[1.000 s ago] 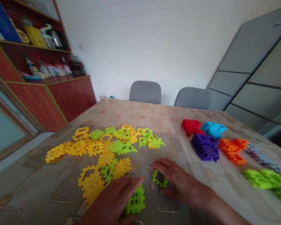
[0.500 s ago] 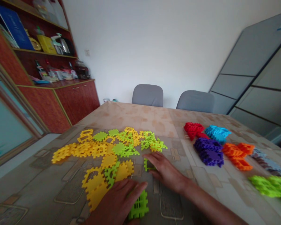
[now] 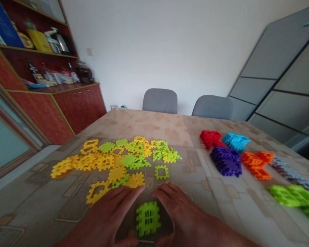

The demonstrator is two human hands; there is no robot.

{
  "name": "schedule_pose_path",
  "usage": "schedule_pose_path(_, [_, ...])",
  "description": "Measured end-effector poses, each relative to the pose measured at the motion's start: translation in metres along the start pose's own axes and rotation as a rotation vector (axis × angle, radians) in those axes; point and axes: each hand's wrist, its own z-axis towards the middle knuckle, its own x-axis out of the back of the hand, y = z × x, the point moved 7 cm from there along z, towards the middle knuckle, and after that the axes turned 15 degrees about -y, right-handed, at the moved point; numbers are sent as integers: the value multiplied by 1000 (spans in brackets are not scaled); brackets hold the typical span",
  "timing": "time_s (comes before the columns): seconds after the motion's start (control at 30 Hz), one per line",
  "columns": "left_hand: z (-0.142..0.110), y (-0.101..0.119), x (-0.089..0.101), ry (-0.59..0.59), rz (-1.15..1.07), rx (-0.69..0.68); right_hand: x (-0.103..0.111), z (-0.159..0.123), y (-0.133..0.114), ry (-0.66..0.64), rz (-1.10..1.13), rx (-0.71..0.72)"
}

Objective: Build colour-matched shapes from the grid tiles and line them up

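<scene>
A green square building piece with a lattice window (image 3: 148, 218) lies on the table between my hands, possibly stacked on others. My left hand (image 3: 112, 209) is just left of it, thumb and fingers apart. On the other side my right hand (image 3: 179, 211) curves around it with a wide gap between thumb and fingers. Neither hand visibly touches the piece. Beyond my fingertips sits a green square frame (image 3: 157, 172). Yellow toothed pieces (image 3: 96, 192), one with a large opening, lie past my left hand, which partly covers them.
Mixed yellow pieces (image 3: 84, 162) and green pieces (image 3: 127, 160) spread across the left-middle table. Sorted piles stand at right: red (image 3: 210, 138), light blue (image 3: 235, 141), purple (image 3: 226, 162), orange (image 3: 257, 164), grey (image 3: 295, 175) and green (image 3: 293, 195). Two grey chairs (image 3: 160, 101) are behind the table (image 3: 144, 123).
My right hand has left the green frame and come back toward me, beside the lattice piece. My left hand has shifted off that piece to its left. The view has moved slightly.
</scene>
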Motion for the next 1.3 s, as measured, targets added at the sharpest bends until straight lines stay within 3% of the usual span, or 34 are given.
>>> schedule_pose_path(0.1, [-7,-4,1,42,64,-27,-4,10,-3,9,-42,3])
schedule_pose_path(0.33, [-1,13,-21,-48,-15,-141,-2,9,-4,9,-72,-11])
schedule_pose_path(0.53, [5,18,-27,-11,-39,-161,-3,13,-7,-19,-98,-12])
schedule_pose_path(0.93, [1,16,-11,23,8,-167,-10,23,-5,-63,-170,-73])
schedule_pose_path(1.3, [-1,8,-9,76,-20,-241,-1,33,-29,-93,-430,-75])
